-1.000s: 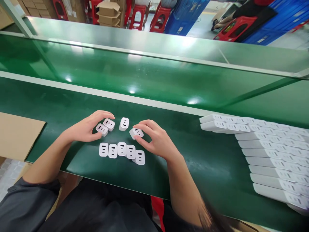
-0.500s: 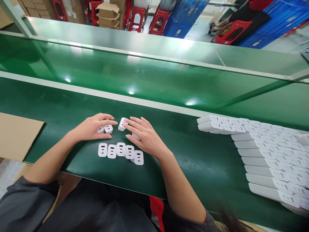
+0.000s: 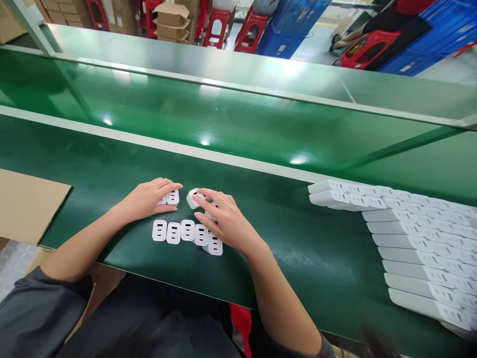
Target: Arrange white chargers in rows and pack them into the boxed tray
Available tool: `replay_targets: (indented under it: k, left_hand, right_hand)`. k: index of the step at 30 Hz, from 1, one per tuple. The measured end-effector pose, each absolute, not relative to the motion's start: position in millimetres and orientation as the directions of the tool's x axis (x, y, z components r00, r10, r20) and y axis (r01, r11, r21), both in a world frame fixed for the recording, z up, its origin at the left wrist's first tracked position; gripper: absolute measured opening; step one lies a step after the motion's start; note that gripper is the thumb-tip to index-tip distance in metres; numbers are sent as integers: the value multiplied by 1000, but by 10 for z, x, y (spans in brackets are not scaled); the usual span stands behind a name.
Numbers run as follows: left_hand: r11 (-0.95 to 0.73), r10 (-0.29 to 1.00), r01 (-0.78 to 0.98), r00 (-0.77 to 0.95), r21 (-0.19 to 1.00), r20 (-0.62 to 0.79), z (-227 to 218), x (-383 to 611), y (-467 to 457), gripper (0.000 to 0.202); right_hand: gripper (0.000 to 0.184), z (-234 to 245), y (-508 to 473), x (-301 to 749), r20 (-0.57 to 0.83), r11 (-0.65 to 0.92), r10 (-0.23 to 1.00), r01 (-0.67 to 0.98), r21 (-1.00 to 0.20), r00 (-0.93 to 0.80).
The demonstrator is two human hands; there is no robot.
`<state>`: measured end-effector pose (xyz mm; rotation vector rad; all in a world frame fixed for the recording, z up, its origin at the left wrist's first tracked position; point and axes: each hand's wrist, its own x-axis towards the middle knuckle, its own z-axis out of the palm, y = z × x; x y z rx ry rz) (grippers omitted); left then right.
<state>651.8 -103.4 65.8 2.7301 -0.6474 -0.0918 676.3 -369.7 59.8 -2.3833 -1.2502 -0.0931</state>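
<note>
On a dark green tabletop (image 3: 316,268), a flat brown cardboard sheet (image 3: 33,209) lies at the left edge, with cardboard boxes (image 3: 63,12) in the upper left of the frame. Left of centre, a person's left hand (image 3: 147,201) is closed around two white blocks (image 3: 172,197) standing side by side, thumb below and fingers above; small dark slots show on their faces. Just below, at lower centre, five similar blocks (image 3: 188,230) form an uneven row, stepping down toward the right. At centre, the fingertips of the right hand (image 3: 225,219) touch a single tilted block (image 3: 193,199), the thumb spread apart; another block (image 3: 210,211) is partly hidden behind its fingers, and whether this hand grips either cannot be told. Red stools (image 3: 251,32) stand at upper centre. On the right, many matching blocks (image 3: 428,238) are packed in rows, with blue crates (image 3: 443,37) at upper right.
</note>
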Motion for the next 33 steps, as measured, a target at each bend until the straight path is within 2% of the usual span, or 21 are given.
replay_targets:
  k: [3, 5, 8, 13, 16, 19, 21, 25, 33]
  left_hand:
    - [-800, -480, -439, 877, 408, 4, 651, 6536, -1028, 52]
    - [-796, -473, -429, 881, 427, 5, 657, 6535, -1046, 56]
    - [-799, -455, -413, 891, 438, 10, 657, 6522, -1097, 57]
    - [-802, -433, -426, 897, 418, 84, 606, 6511, -1193, 59]
    - [-819, -397, -419, 907, 392, 139, 568, 6531, -1236, 63]
    - [-821, -400, -417, 908, 389, 130, 540, 6566, -1245, 54]
    - [-803, -430, -440, 895, 401, 121, 529, 6586, -1229, 51]
    - [-760, -492, -505, 858, 408, 146, 515, 6597, -1185, 53]
    - [-735, -507, -529, 844, 424, 174, 539, 6571, -1184, 53]
  right_hand:
    - [40, 626, -3718, 6762, 269, -457, 767, 790, -409, 583]
    - [37, 637, -3746, 6779, 280, -473, 735, 763, -440, 617]
    - [30, 607, -3742, 6798, 276, -482, 708, 731, -483, 650]
    - [37, 590, -3699, 6776, 278, -399, 720, 707, -584, 636]
    - [43, 693, -3814, 6797, 173, -419, 727, 629, -654, 664]
    - [43, 743, -3940, 6867, 12, -465, 739, 522, -715, 674]
    - [40, 690, -3947, 6916, -49, -486, 724, 458, -744, 688]
    - [39, 479, -3789, 6965, 9, -445, 632, 372, -815, 775]
    - [37, 391, -3710, 6983, 61, -306, 580, 287, -908, 812]
